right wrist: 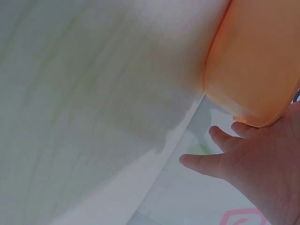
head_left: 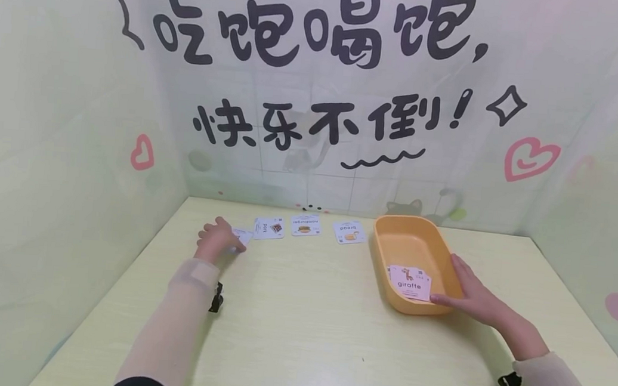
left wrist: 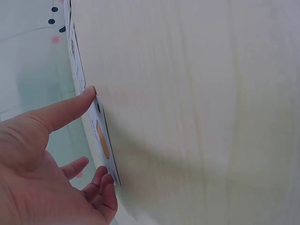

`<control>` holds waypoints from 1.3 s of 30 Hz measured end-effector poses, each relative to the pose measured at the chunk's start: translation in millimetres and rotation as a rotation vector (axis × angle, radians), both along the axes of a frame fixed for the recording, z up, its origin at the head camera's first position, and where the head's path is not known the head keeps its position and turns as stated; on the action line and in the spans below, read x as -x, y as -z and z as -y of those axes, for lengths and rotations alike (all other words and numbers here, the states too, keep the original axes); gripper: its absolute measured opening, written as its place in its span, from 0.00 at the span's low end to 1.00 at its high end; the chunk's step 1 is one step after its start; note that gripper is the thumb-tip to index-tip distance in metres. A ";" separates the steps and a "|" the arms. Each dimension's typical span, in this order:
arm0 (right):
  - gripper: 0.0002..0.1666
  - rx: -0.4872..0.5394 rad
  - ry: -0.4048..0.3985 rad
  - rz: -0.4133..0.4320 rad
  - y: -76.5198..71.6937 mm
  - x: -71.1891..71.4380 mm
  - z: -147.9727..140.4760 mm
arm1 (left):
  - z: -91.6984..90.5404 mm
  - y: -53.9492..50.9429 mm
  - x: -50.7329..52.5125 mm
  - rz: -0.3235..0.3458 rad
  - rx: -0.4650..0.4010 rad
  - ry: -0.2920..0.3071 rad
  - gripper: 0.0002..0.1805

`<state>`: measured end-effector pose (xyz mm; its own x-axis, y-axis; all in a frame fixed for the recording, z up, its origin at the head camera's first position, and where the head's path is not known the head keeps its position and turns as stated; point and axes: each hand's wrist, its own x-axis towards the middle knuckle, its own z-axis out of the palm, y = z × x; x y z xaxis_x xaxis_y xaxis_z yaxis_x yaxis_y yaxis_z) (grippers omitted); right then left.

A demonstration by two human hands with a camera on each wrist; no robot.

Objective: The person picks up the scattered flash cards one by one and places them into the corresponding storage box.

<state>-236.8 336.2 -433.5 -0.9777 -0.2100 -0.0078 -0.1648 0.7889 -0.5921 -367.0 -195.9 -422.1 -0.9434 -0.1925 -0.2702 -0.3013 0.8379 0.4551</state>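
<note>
At the far left of the table, my left hand [head_left: 215, 240] is over a white picture card [head_left: 242, 236]. Its thumb touches the card's edge in the left wrist view, while the other fingers are loosely bent near the card's far end. A "pork" card [head_left: 269, 228], a "hamburger" card [head_left: 305, 225] and a "bread" card [head_left: 348, 232] lie in a row to the right. My right hand [head_left: 476, 297] rests at the near right corner of an orange tray [head_left: 415, 223], thumb across the rim, fingers spread along the outside. Inside the tray lies a "giraffe" card [head_left: 410, 283] on top of others.
The pale wooden table [head_left: 299, 336] ends at a printed cloth wall [head_left: 299, 180] just behind the row of cards. More cloth walls stand on the left [head_left: 45, 198] and right [head_left: 605, 196].
</note>
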 end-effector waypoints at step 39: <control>0.69 0.002 -0.002 0.005 -1.3 0.0 0.2 | 35.5 12.5 11.8 -0.035 -0.422 -0.037 0.31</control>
<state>-236.8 336.0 -432.2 -0.9772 -0.2121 -0.0121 -0.1635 0.7871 -0.5947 -378.8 -231.4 -434.6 -0.9479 -0.1059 -0.3006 -0.3061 0.5644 0.7666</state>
